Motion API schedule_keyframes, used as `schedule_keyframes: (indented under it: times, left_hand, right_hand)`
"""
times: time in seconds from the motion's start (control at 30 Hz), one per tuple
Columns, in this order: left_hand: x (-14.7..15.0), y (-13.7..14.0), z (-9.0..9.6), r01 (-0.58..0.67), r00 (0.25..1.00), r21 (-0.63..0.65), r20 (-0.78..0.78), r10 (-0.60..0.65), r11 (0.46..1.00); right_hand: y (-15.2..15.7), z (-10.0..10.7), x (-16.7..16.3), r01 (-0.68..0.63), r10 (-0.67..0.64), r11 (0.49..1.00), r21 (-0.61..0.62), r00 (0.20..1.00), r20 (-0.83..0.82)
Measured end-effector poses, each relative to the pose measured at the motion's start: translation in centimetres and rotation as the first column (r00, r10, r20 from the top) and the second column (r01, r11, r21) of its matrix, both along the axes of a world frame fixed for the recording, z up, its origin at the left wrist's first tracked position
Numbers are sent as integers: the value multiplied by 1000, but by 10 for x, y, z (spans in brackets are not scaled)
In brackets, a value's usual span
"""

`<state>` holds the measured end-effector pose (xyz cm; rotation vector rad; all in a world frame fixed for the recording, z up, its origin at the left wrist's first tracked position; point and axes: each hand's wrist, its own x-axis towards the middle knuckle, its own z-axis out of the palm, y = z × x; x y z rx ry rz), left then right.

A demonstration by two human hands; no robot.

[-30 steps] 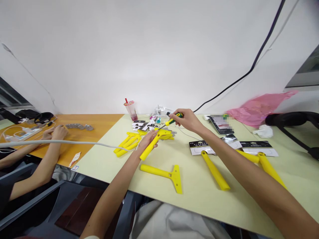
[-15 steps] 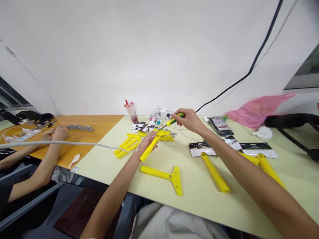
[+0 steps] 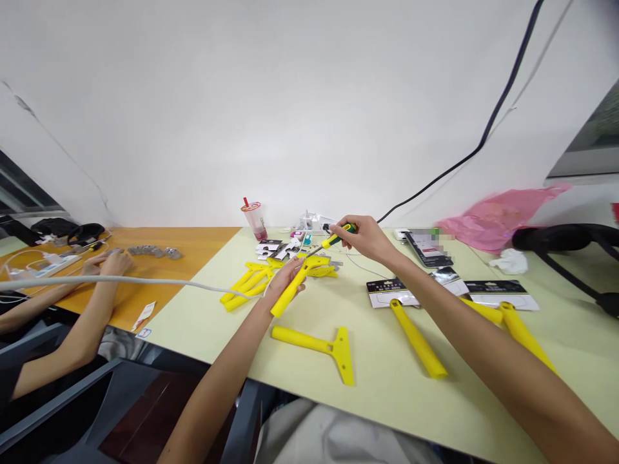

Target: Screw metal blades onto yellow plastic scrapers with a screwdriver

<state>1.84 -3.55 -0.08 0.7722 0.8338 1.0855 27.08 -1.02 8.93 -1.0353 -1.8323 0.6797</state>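
Note:
My left hand point(image 3: 286, 278) is closed around a yellow plastic scraper point(image 3: 289, 295), its handle slanting down toward me. In my right hand point(image 3: 363, 236) is a screwdriver point(image 3: 333, 241) with a yellow and green handle, its shaft pointing down-left. The screwdriver's tip meets the scraper's head, though the exact contact is too small to make out. Nearer the table's front edge lies a loose yellow scraper point(image 3: 314, 345). Beyond my left hand, several more yellow scrapers point(image 3: 247, 283) are piled together.
A cup with a red straw point(image 3: 255, 221) stands near the wall. Black-and-white packages point(image 3: 393, 292) and a yellow handle point(image 3: 418, 338) lie under my right forearm. A pink bag point(image 3: 500, 216) sits at right. A white cable point(image 3: 145, 280) crosses at left, where another person's hands point(image 3: 116, 262) rest.
The whole view has shifted very slightly. Both hands keep their grip, with the screwdriver still at the scraper's head.

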Motion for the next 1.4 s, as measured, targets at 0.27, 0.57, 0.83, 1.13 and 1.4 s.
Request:
schedule_keyframes:
  times: [0.27, 0.57, 0.83, 1.13, 1.4]
  left_hand:
    - [3, -4, 4, -5, 999, 61, -36, 8, 998]
    - [2, -3, 1, -20, 998, 94, -65, 26, 995]
    - [0, 1, -5, -28, 993, 118, -113, 42, 993]
    - [-4, 8, -14, -56, 978, 171, -191, 88, 984]
    - [-4, 11, -16, -60, 969, 177, -226, 100, 982]
  right_hand:
    - [3, -4, -1, -12, 10, 999, -34, 999, -49]
    - [4, -8, -4, -81, 80, 997, -2, 992, -101]
    - [1, -1, 1, -21, 24, 998, 62, 998, -56]
    - [-14, 17, 11, -26, -1, 972, 236, 994, 114]
    - [-15, 14, 7, -60, 23, 966, 250, 989, 148]
